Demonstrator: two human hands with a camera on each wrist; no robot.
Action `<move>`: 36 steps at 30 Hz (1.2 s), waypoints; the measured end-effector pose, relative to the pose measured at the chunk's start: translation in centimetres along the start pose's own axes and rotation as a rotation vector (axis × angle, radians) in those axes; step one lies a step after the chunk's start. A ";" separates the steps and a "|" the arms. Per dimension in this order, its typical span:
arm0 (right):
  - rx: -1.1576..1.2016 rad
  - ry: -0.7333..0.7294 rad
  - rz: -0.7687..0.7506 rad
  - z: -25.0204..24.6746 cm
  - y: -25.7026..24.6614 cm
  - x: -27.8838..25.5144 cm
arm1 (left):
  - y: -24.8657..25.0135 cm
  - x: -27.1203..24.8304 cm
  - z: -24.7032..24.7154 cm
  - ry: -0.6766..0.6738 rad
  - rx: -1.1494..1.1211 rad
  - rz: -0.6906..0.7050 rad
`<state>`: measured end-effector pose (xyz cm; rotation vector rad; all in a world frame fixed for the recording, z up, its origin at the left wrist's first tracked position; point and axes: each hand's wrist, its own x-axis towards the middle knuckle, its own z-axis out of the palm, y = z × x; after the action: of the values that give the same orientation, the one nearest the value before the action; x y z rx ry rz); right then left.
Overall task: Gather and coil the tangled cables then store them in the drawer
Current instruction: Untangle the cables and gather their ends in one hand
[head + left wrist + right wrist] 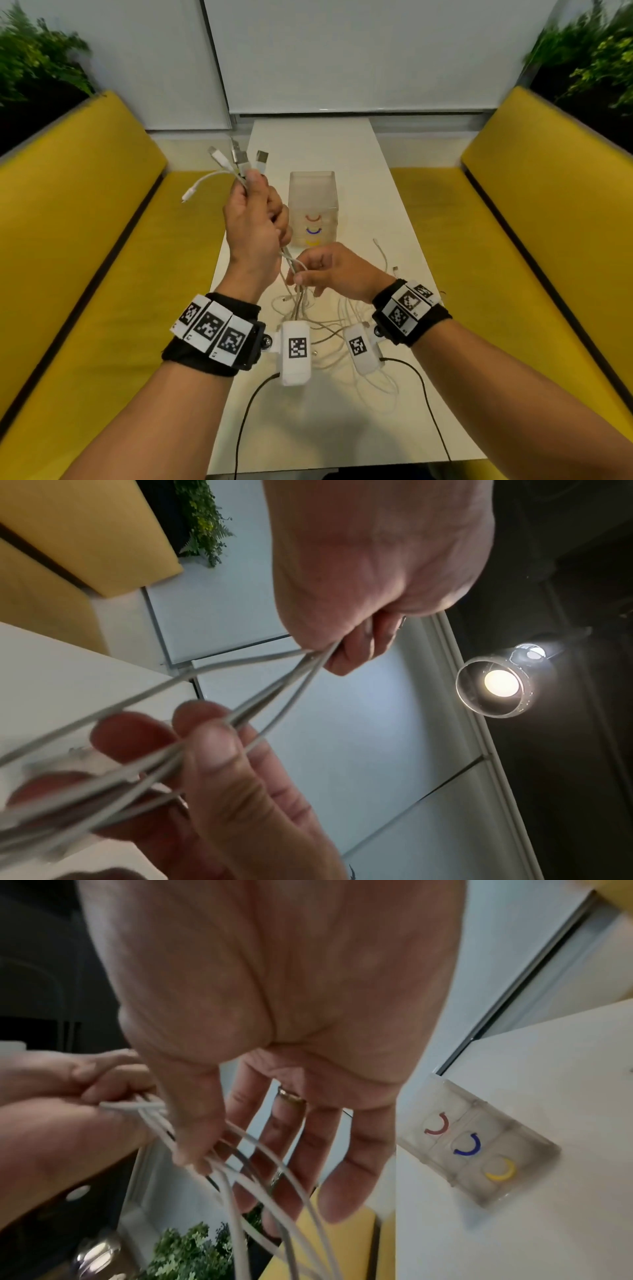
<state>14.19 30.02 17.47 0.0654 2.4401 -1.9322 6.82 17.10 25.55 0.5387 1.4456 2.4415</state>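
Observation:
Several white cables (297,263) run taut between my two hands above the table. My left hand (255,212) is raised and grips the bundle near its ends, with the USB plugs (241,159) sticking up above the fist. Below it, my right hand (308,274) pinches the same strands between thumb and fingers. In the left wrist view the left hand (359,631) clamps the cables (284,680) while the right hand's fingers (209,734) hold them lower down. The rest of the cables lies as a loose tangle (346,323) on the table. The right wrist view shows cables (260,1153) crossing my right hand (212,1153).
A translucent three-drawer unit (313,202) with red, blue and yellow handles stands shut mid-table behind my hands, also in the right wrist view as the drawer unit (476,1145). The narrow white table (342,144) sits between two yellow benches (534,240). Plants stand behind the bench backs.

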 end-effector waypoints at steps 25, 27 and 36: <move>-0.700 0.325 0.328 -4.0 8.2 -2.0 | 4.0 1.5 -4.9 0.245 -0.103 0.013; -0.753 0.364 0.347 -4.7 8.4 -2.0 | 4.2 1.5 -4.8 0.258 -0.107 0.015; -0.811 0.276 0.411 -4.1 9.4 -1.0 | 7.0 0.9 -3.8 0.221 -0.154 0.087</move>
<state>15.69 36.19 9.34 0.7678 2.8716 -0.7367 4.18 11.18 30.20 0.3129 1.3209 2.7261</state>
